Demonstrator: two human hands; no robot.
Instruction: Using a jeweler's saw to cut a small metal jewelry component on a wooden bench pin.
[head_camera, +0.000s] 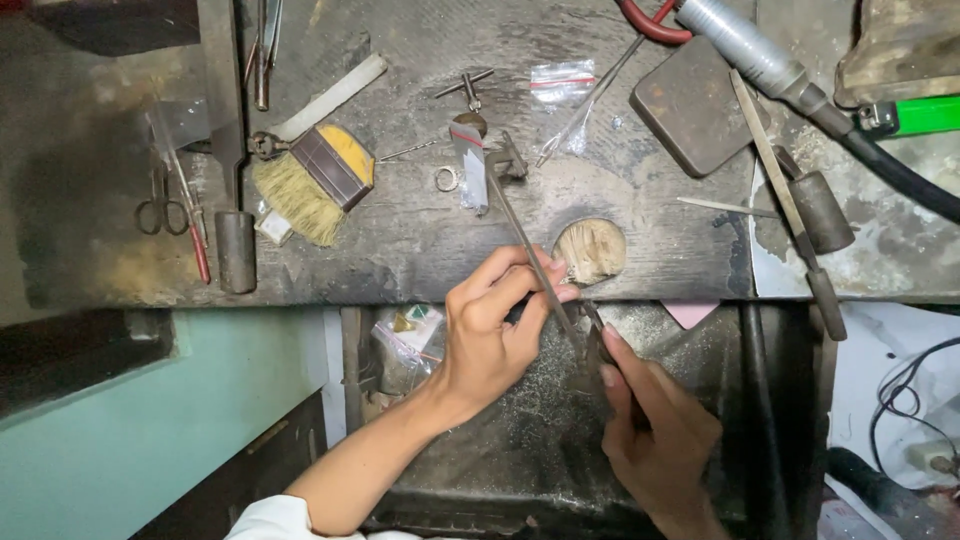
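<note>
Both hands are busy: my left hand (495, 325) pinches the jeweller's saw frame (530, 245), my right hand (650, 425) grips a small workpiece (592, 345) at the tabletop (420, 240) edge, mid-cut; steadiness needed.

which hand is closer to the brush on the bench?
Left. The left hand is below and to the right of the brush, near the bench edge. The right hand sits lower and further right, in front of the bench.

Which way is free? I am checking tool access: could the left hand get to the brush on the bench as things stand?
Probably yes. The brush lies uncovered on the bench, up-left of the left hand, with bare bench between. But that hand grips a thin metal tool.
</note>
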